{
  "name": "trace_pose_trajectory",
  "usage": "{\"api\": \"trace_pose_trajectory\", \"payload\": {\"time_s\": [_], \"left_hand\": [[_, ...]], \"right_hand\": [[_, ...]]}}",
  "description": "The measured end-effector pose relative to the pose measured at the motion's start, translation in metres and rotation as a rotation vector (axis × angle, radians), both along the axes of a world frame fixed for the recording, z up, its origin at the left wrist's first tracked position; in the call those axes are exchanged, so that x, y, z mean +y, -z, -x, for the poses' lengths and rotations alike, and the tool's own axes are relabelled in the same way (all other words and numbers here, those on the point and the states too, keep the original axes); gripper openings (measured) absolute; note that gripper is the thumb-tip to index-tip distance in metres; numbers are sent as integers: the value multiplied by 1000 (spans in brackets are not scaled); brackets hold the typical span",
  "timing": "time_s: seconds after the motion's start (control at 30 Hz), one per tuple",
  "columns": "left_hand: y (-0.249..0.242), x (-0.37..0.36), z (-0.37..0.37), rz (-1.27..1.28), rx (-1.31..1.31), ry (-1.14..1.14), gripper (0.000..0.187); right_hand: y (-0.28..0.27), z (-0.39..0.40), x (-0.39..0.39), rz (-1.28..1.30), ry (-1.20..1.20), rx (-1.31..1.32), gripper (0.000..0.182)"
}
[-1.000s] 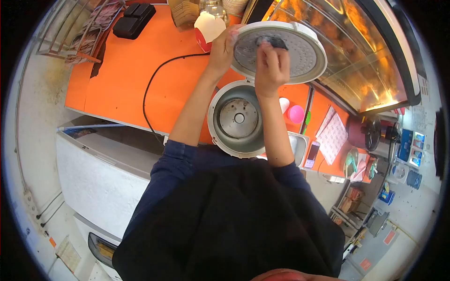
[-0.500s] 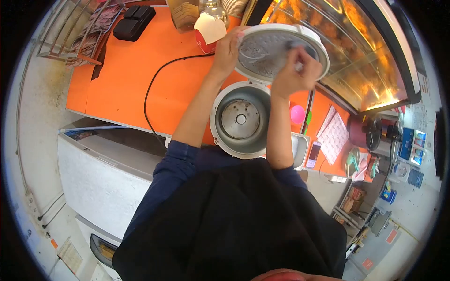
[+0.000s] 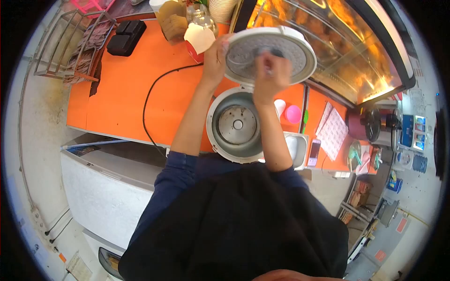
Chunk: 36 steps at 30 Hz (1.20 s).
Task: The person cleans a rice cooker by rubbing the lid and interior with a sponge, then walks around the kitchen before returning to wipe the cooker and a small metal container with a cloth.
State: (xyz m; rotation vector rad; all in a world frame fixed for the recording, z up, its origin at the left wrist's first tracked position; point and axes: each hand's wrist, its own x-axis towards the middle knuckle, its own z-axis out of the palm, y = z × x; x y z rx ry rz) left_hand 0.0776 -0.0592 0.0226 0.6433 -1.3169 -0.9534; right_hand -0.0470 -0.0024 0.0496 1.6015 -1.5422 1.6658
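Observation:
A rice cooker stands before me with its lid raised on the far side. Dark specks mark the heating plate in its bowl, and no inner pot sits there. My left hand grips the lid's left rim. Against the inner face of the lid, my right hand is closed, smeared by motion, on a small dark pad whose exact kind is too blurred to tell. Droplets or wet streaks cover the lid's inner face.
Behind the lid stands a lit glass food warmer. A black cord crosses the orange counter. To the right are a pink cup, a metal tray and a phone. A red-and-white box stands behind my left hand.
My right hand has moved left across the lid's inner face with the dark pad. My left hand keeps its hold on the rim. The camera view has shifted slightly.

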Motion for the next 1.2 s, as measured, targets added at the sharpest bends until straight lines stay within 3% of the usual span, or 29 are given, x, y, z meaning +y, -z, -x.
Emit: {"api": "trace_pose_trajectory", "payload": {"time_s": [0.03, 0.1, 0.13, 0.23, 0.37, 0.4, 0.53, 0.6, 0.7, 0.93, 1.0, 1.1, 1.2], "left_hand": [[1, 1, -1, 12, -26, -27, 44], [2, 4, -3, 7, -39, -25, 44], [0, 2, -3, 19, -46, -21, 45], [-4, 5, -6, -40, -83, -1, 45], [1, 1, -4, -20, -75, -33, 46], [0, 1, -5, -14, -50, -19, 46], [-2, 2, -4, 22, -87, -49, 46], [-1, 1, -4, 10, -79, -59, 46], [-1, -1, -6, 6, -57, -45, 45], [3, 1, -4, 3, -27, -53, 43], [3, 1, -6, 4, -26, -34, 43], [0, 1, -5, 14, -36, -35, 43], [1, 3, -1, 18, -61, -43, 43]], "right_hand": [[-8, 0, -4, 2, -11, -1, 16], [-21, 3, -1, 1, 104, -320, 15], [-23, 2, 2, -27, 30, -72, 14], [-18, -6, 3, -73, -114, 53, 12], [-30, 3, -3, -50, 53, -307, 13], [-35, 0, 0, -47, 49, -165, 13], [-33, 0, -1, -104, -129, -111, 12], [-39, 6, 0, -79, 68, -323, 11], [-38, -10, 3, -153, -93, -209, 11], [-27, -6, -1, -79, 27, -365, 12], [-13, -22, -6, -63, -218, 58, 13], [-26, -6, -12, 25, -250, 160, 15], [-28, -21, -12, 84, -81, -41, 16]]}}
